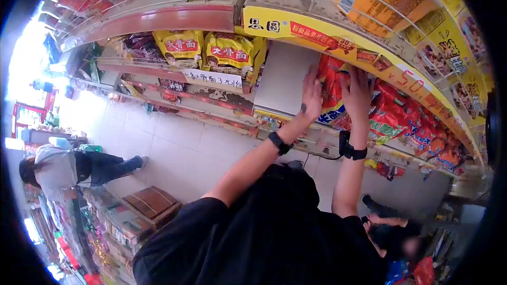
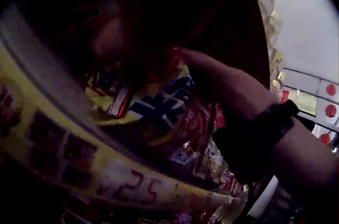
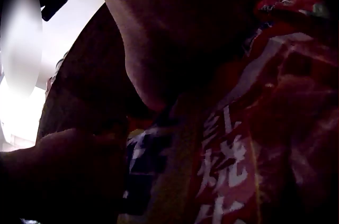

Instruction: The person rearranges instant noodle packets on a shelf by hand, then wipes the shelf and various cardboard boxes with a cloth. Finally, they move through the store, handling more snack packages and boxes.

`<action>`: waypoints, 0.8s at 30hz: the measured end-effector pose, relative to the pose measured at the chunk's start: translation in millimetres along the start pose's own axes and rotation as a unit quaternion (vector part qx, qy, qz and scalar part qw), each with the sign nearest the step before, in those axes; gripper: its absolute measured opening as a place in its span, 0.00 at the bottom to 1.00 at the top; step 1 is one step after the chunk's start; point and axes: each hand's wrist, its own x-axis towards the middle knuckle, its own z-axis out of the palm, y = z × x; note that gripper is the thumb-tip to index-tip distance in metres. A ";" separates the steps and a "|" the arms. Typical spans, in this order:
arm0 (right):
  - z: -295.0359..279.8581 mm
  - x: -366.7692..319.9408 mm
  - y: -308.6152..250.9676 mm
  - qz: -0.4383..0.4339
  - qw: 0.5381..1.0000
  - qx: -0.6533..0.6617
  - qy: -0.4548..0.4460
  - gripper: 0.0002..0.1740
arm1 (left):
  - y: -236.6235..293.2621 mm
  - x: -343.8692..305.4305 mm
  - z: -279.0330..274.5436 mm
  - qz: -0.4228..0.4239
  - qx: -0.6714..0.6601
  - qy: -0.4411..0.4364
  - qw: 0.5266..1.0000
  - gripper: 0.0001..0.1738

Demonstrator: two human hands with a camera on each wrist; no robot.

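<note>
Several tiers of red- and yellow-edged shop shelving [image 1: 211, 17] fill the aisle where a person in a black short-sleeved shirt [image 1: 253, 227] has both arms at a middle shelf. At far left, a second person in a pale grey top and dark trousers [image 1: 55, 166] bends over beside stacked goods, near a flat brown box [image 1: 150, 203]; at lower right, another person in dark clothing [image 1: 398, 237] is partly in view.

A long yellow printed shelf strip [image 1: 317, 38], priced 5.0 in red, runs above the hands, beside a grey-white shelf board [image 1: 282, 82]. On the board's far side sit shiny yellow plastic noodle packets [image 1: 232, 55].

The left hand [image 1: 312, 97] and right hand [image 1: 355, 92] are both relaxed, fingers extended rather than curled. Between them lies a glossy red plastic packet with a yellow-and-blue lower part [image 1: 331, 82]: the left fingers run along its left side, the right hand lies at its right. Exact contact is too dark to tell in the wrist views. A row of red, green and blue packets [image 1: 404, 113] continues to the right.

Smallest are two black wrist straps [image 1: 279, 143], one on each arm, and white characters [image 3: 222, 155] on red wrapping, seen from the right wrist.
</note>
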 end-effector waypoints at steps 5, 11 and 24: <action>-5.4 2.3 2.5 -0.024 0.999 0.008 0.030 0.27 | -3.8 26.9 28.8 -0.042 -0.218 -0.031 0.975 0.32; -7.1 -1.2 -1.5 -0.013 1.000 0.020 0.017 0.29 | 29.9 17.0 39.0 -0.112 -0.375 0.008 0.920 0.28; -2.8 -11.8 -0.6 -0.035 0.996 0.042 0.065 0.31 | 1.1 -1.5 1.2 -0.018 -0.115 -0.009 0.993 0.34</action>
